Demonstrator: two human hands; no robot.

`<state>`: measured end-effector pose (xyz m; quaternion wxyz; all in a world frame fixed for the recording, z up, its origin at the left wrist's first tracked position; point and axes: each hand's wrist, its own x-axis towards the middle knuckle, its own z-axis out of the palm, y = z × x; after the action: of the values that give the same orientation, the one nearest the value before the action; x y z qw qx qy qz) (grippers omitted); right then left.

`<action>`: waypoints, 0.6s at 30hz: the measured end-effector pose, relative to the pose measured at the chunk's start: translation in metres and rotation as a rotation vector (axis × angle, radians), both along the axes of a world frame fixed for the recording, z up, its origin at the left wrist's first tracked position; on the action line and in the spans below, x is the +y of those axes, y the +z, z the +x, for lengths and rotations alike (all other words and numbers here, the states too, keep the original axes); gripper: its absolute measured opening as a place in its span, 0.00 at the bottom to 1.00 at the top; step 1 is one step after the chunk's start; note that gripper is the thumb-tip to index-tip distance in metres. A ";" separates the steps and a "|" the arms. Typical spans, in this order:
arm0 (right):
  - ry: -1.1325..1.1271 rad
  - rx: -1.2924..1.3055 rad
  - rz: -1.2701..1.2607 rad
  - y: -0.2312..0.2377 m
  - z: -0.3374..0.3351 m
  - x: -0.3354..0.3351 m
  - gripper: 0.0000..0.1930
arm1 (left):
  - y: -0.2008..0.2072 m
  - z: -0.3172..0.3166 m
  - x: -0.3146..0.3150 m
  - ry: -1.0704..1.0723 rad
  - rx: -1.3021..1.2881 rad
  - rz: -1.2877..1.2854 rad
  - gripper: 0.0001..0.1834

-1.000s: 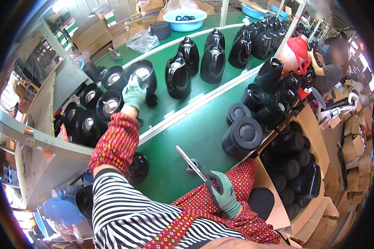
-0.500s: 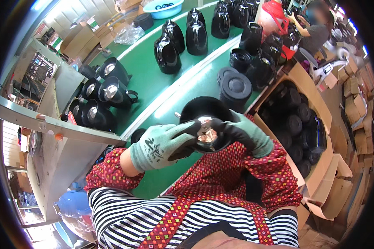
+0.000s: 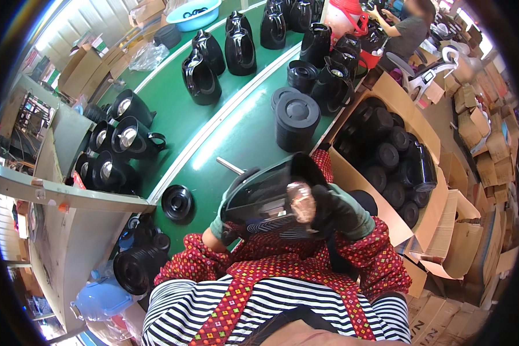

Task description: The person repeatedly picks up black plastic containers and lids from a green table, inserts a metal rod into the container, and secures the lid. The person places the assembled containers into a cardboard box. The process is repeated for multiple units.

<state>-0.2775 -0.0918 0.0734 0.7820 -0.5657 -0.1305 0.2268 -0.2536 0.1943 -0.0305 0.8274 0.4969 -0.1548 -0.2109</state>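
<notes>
In front of my body I hold a glossy black jug shell (image 3: 259, 199), lying tilted on its side with its wide opening to the right. My left hand (image 3: 220, 222), in a green glove with dark fingers, is wrapped round the left end; the shell hides most of it. My right hand (image 3: 347, 212), gloved alike, is closed at the opening, beside a shiny silvery-copper rounded piece (image 3: 301, 202). Whether the fingers grip that piece or the rim, I cannot tell. A black round lid (image 3: 177, 203) lies on the green table (image 3: 202, 173), and a short metal rod (image 3: 230, 166) is beyond the shell.
Past the shell stands a stack of black discs (image 3: 296, 121). Several black jugs (image 3: 240, 51) stand farther back, others lie at left (image 3: 134, 137). An open carton (image 3: 380, 222) of black parts is on my right. A co-worker (image 3: 406, 37) is at the far right.
The shell has turned from opening-up to lying on its side, opening rightward. My left hand has moved round behind its left end. The view has shifted, bringing the lid into full sight.
</notes>
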 end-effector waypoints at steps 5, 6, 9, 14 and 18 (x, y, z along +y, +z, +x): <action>-0.182 -0.417 -0.608 -0.020 0.092 0.014 0.36 | -0.011 0.006 0.000 0.032 0.208 -0.180 0.49; -0.280 -0.647 -0.966 -0.023 0.119 0.015 0.40 | -0.012 0.006 0.005 0.040 0.239 -0.202 0.48; -0.428 -0.888 -1.656 -0.034 0.180 0.026 0.50 | -0.010 0.004 0.025 0.077 0.322 -0.268 0.45; -0.175 -0.670 -1.588 -0.043 0.220 0.023 0.49 | -0.020 0.004 0.037 0.088 0.388 -0.349 0.40; -0.221 -0.889 -1.624 -0.057 0.214 0.030 0.49 | -0.023 0.011 0.027 0.047 0.405 -0.401 0.37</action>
<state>-0.0633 -0.0622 0.0168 0.0420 -0.9833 -0.1648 -0.0646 -0.2423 0.2215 -0.0533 0.9279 0.2745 -0.0135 -0.2518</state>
